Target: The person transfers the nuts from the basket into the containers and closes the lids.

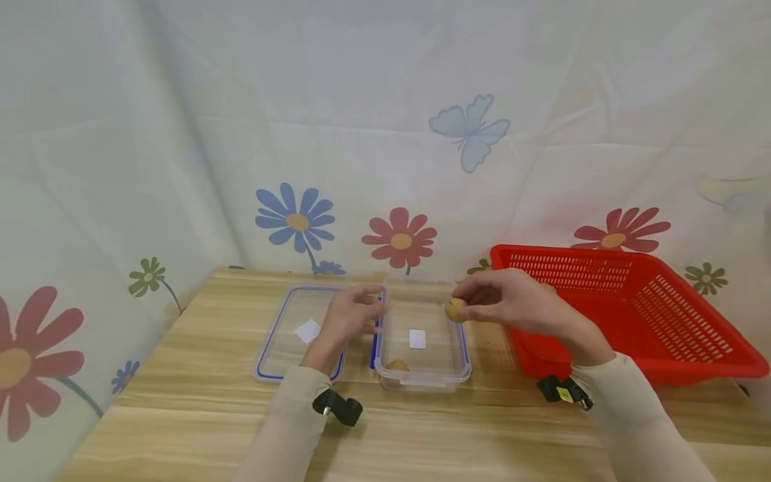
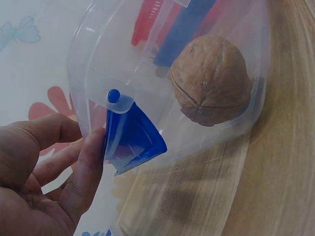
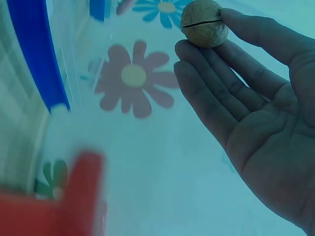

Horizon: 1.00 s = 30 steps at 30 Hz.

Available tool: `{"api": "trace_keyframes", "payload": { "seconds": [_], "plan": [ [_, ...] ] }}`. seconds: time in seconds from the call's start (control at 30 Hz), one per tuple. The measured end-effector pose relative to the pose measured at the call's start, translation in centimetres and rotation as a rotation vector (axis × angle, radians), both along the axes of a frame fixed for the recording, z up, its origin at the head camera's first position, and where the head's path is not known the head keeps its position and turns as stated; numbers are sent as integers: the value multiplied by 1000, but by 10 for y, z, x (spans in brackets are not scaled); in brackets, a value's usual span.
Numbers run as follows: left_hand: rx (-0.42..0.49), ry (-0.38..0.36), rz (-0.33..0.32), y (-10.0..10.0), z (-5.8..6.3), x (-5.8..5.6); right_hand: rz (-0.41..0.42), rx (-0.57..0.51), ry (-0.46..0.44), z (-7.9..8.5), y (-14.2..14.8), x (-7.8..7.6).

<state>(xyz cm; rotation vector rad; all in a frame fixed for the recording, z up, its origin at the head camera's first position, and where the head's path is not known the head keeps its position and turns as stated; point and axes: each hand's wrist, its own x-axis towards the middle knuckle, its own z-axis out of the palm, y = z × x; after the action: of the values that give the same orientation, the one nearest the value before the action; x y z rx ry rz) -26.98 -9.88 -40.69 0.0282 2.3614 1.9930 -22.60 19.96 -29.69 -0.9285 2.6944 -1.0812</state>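
Observation:
My right hand [image 1: 512, 301] pinches a walnut [image 1: 456, 309] between thumb and fingertips, above the right rim of a clear plastic food container [image 1: 424, 378]. In the right wrist view this walnut [image 3: 204, 23] shows a dark seam, and the palm [image 3: 275, 132] holds nothing else. At the container's left side my left hand [image 1: 352, 314] grips the edge with thumb and fingers, beside a blue locking flap [image 2: 133, 137]. Another walnut [image 2: 211, 81] lies inside, in the near left corner. A small white label [image 1: 417, 339] shows in the container's middle.
The clear lid [image 1: 283, 335] with a blue seal lies on the wooden table [image 1: 199, 402], left of the container. A large red plastic basket [image 1: 602, 365] stands to the right, close to my right wrist. Behind the table hangs a flower-printed curtain [image 1: 349, 154].

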Motion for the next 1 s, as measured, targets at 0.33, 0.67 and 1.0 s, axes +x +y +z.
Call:
{"api": "trace_keyframes", "payload": {
  "seconds": [0.33,0.67,1.0],
  "plan": [
    [2,20,-5,0,0,1,112,-20,-67,-29,-25,-1],
    [-6,18,-4,1,0,0,174,28,-102,-51,-43,-4],
    [-2,22,-3,0,0,0,260,65,-112,-64,-50,-6]
  ]
}}
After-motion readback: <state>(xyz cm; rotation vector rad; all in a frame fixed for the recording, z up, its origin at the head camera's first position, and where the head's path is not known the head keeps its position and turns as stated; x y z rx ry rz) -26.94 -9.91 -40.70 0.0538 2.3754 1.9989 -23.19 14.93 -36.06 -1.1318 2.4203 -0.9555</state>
